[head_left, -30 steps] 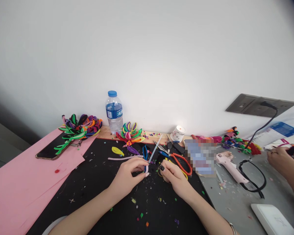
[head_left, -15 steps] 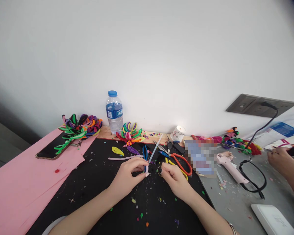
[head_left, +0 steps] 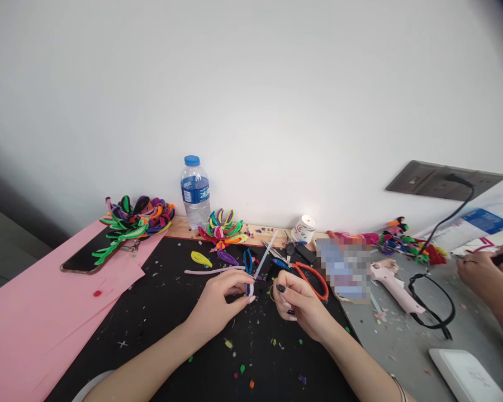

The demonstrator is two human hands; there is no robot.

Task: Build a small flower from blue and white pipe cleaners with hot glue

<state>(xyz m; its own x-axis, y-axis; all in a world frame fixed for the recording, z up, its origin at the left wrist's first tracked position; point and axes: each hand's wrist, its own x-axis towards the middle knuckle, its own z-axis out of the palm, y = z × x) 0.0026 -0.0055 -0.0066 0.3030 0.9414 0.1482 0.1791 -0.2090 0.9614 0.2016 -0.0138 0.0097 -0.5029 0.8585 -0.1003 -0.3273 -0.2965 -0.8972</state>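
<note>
Head view. My left hand [head_left: 225, 291]: pinching a blue-and-white fuzzy curved strip [head_left: 250, 289], above the scrap-strewn matte black mat [head_left: 209, 379]. My right hand [head_left: 297, 300]: fingers curled together; contents, if any, I cannot tell. Just beyond: straight translucent rod [head_left: 266, 253], orange-red-handled metal scissors [head_left: 313, 271]. Farther back: many-coloured bunch of fuzzy loops [head_left: 221, 229], clear blue-capped plastic bottle [head_left: 195, 191], white paper cup [head_left: 304, 229].

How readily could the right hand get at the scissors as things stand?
Yes, probably: the right hand is close to the scissors and nothing seen blocks the way, though it is curled and would likely need to open.
</note>
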